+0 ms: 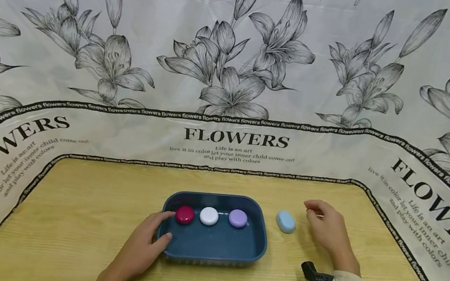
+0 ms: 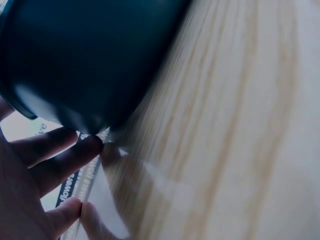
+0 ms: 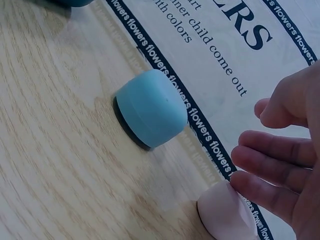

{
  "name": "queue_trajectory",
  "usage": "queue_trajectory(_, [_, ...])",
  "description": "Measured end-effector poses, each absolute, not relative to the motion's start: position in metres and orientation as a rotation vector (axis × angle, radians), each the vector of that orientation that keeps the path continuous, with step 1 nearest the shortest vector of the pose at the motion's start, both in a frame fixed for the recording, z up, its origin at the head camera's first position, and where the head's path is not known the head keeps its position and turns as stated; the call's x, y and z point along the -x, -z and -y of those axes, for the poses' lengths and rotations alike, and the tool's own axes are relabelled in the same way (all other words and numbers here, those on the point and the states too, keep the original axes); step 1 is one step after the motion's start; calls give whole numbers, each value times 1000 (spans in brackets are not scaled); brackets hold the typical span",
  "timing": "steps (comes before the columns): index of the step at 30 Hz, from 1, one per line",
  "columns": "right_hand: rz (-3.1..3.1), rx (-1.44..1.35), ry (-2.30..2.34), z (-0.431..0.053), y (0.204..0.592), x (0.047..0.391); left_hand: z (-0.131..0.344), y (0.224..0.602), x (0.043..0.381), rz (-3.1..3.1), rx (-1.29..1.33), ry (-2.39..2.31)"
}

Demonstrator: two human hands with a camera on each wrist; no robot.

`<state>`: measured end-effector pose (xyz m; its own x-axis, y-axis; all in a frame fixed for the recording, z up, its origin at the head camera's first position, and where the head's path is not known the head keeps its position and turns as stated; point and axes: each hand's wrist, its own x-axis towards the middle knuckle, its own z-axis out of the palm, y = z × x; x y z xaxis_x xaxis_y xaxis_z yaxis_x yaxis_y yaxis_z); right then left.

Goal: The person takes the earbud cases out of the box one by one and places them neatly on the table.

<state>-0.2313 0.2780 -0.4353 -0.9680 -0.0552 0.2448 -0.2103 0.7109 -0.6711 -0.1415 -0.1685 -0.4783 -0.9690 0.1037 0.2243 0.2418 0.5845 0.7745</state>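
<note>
A dark blue rectangular tray [image 1: 210,244] stands on the table with a red round piece [image 1: 184,215], a white round piece [image 1: 209,216] and a lilac round piece [image 1: 238,218] in a row inside. My left hand [image 1: 144,242] holds the tray at its left end, thumb at the rim and other fingers against the outer wall [image 2: 75,107]. Right of the tray lies a light blue rounded piece [image 1: 285,221], smooth and domed in the right wrist view. Beyond it, my right hand [image 1: 329,229] has loosely bent fingers; one fingertip overlaps a pale pink rounded piece [image 3: 227,212].
The light wooden table [image 1: 79,225] is bordered at the back and sides by a white cloth [image 1: 233,147] printed with flowers and lettering. Each wrist wears a black camera band [image 1: 316,275]. Glare shows near the table's front edge.
</note>
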Motion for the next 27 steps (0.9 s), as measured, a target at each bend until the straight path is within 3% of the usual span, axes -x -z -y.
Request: queue_trajectory(27, [2718, -127, -1117, -290, 433, 228, 170, 474, 137, 2666, 319, 1343])
